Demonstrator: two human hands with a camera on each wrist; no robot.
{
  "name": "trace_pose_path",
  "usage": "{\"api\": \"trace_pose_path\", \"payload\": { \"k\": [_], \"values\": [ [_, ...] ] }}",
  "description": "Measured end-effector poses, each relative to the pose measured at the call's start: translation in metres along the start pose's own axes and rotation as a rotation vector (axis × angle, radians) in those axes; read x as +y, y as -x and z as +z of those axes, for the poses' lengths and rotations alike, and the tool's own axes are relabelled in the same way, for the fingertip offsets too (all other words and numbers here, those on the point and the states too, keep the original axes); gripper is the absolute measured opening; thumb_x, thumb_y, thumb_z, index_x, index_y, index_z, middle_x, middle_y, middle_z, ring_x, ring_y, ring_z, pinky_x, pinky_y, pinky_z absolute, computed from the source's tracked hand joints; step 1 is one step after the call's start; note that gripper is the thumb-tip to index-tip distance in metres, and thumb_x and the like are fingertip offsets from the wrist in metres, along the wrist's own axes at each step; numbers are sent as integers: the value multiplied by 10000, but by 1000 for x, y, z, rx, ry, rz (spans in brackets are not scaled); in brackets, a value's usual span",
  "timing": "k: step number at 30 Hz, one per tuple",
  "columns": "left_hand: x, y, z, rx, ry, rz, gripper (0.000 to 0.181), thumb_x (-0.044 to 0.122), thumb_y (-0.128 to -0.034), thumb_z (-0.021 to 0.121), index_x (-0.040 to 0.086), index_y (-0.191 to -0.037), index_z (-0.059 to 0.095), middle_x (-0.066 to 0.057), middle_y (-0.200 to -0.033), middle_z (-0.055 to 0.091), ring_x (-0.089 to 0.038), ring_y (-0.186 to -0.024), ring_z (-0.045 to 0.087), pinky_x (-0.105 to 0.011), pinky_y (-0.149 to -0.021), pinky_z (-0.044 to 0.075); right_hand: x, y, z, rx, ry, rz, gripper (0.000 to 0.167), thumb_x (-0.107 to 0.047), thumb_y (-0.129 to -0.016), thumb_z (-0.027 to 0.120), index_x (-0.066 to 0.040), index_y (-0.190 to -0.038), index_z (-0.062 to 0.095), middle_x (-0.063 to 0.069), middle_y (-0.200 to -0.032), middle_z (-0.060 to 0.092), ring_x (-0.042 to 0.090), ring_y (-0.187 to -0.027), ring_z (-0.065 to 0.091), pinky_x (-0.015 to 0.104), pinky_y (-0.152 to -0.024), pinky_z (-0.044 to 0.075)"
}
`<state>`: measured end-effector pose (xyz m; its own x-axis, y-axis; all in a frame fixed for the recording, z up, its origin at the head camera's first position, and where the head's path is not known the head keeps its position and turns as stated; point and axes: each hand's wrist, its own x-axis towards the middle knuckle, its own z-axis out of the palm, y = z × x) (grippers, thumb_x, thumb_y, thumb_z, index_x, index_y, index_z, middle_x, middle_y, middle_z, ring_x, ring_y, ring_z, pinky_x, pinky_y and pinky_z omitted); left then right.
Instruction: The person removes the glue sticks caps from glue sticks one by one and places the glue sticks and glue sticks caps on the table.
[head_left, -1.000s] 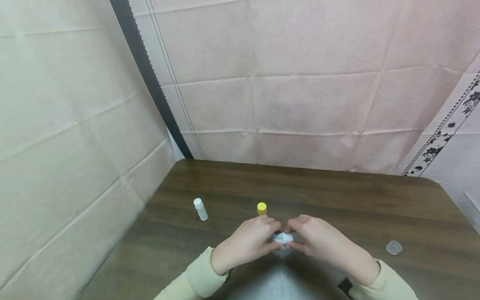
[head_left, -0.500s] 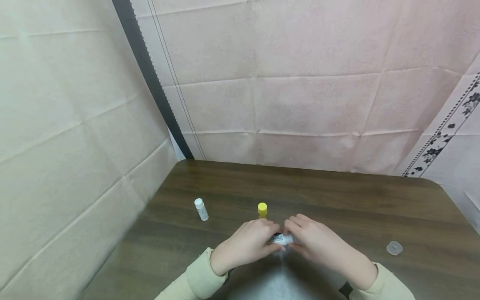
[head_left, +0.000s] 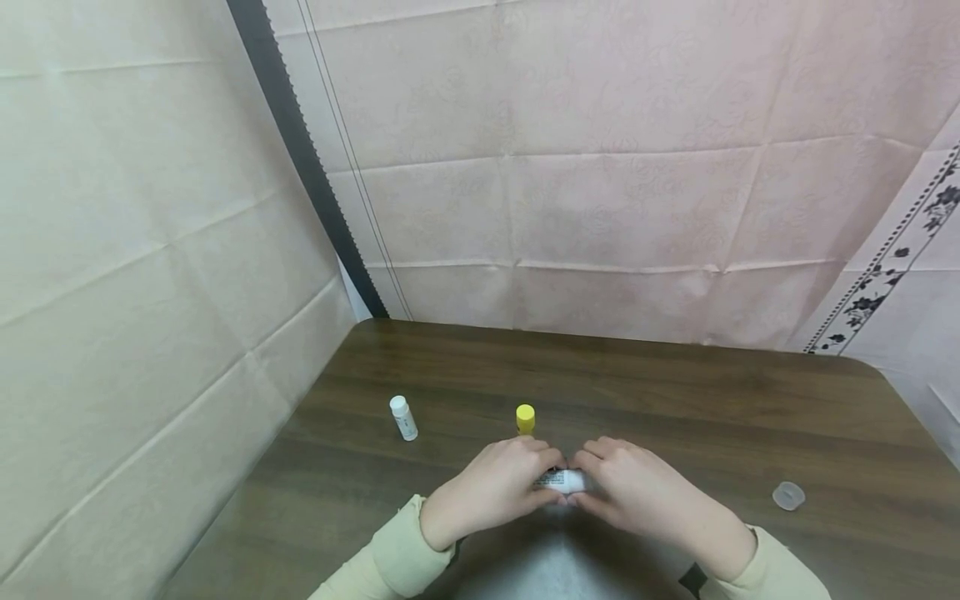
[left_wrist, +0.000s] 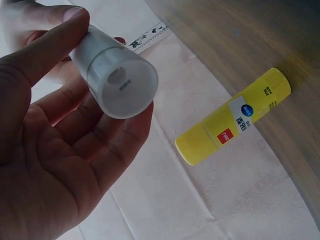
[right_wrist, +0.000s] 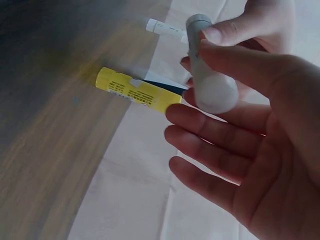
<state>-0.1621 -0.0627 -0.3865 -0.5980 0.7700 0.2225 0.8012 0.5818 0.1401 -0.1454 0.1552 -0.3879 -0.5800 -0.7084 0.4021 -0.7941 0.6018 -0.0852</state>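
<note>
Between both hands, a white glue stick (head_left: 564,481) with dark print lies roughly crosswise in the head view. My left hand (head_left: 498,479) grips its left part; the hollow base with a small inner knob faces the left wrist view. From the other side, my right hand (head_left: 637,483) pinches the right end, thumb and index finger around it. The right wrist view shows that rounded white end (right_wrist: 217,92), somewhat blurred. Just beyond the left hand stands a yellow glue stick (head_left: 525,419), its lower part hidden by the hand in the head view.
Farther left on the brown wooden table (head_left: 675,392) stands another white stick (head_left: 403,418) with a white cap. A small translucent round cap (head_left: 788,496) lies to the right. Pale cloth (head_left: 600,208) hangs behind the table and along the left side.
My right fingers lifted slightly and came back down around the white glue stick's right end. The stick tilted a little, then levelled. My left hand stays nearly still.
</note>
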Motion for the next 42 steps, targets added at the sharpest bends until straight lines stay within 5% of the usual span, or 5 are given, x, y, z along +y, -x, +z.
{"api": "trace_pose_path", "payload": {
  "k": [6,16,24,42],
  "values": [
    [0,1,2,-5,-28,19,247,348,-852,825,159,-933,690,118,-796,578,35,-649,441,-107,-564,384,-1,1,-1,-37,-32,3,223,-263,-832,835,-127,-909,676,-100,-813,584,25,-695,496,244,-597,470],
    [1,1,3,-9,-47,12,262,339,-838,839,160,-981,710,111,-822,613,31,-665,480,-124,-578,412,-6,4,5,20,-9,59,308,-207,-743,894,-144,-919,650,-99,-860,608,34,-704,530,304,-628,504],
    [1,3,6,-23,-29,28,233,351,-862,817,173,-951,695,130,-798,583,50,-650,454,-110,-559,389,-8,8,11,75,7,28,299,-348,-801,852,-138,-940,692,-137,-803,558,-18,-648,447,269,-605,477],
    [4,5,10,-14,-61,73,222,352,-864,815,179,-941,700,129,-809,604,57,-661,448,-103,-560,389,-9,16,15,61,1,23,262,-394,-869,790,-155,-894,684,-157,-772,516,-24,-644,409,248,-575,448]
  ]
}}
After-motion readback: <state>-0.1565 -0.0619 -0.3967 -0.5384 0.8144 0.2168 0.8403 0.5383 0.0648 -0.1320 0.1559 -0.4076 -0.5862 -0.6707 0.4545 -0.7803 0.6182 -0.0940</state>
